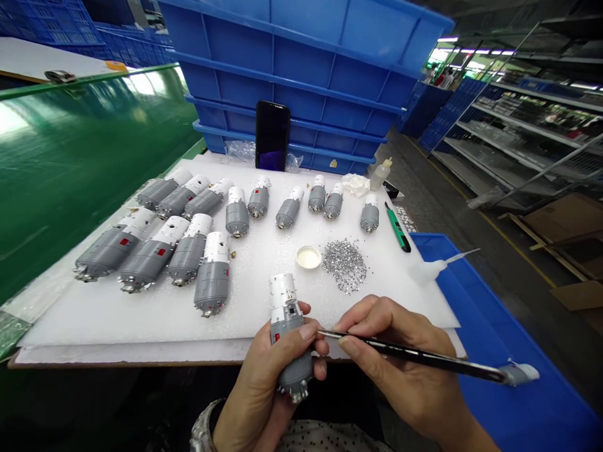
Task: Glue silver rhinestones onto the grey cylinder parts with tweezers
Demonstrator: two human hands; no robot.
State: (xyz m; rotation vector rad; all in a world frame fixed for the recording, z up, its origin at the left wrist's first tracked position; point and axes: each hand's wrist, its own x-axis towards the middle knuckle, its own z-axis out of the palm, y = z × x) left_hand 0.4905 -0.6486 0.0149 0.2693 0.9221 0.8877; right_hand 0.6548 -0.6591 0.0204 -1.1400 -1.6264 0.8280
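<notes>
Near the table's front edge, my left hand [273, 370] wraps around a grey-and-white spacecraft model [284, 314], its white end tilted up and away. Between the thumb and fingers of my right hand [400, 358] is a slim black tool like tweezers [419, 355]; its pointed tip reaches the left fingers beside the model. Whether the tip grips a part is too small to tell. Beyond the hands lie a small round dish [308, 257] of pale paste and a heap of tiny silvery parts [345, 265]. Similar models [212, 276] stand or lie in rows at left and along the back.
Stacked blue crates [301, 69] rise behind the white foam sheet [264, 263], a phone [272, 136] leaning on them. At right are a green utility knife [398, 227], a squeeze bottle [380, 174], a nozzle bottle [428, 270] and a blue bin [499, 339] holding another model.
</notes>
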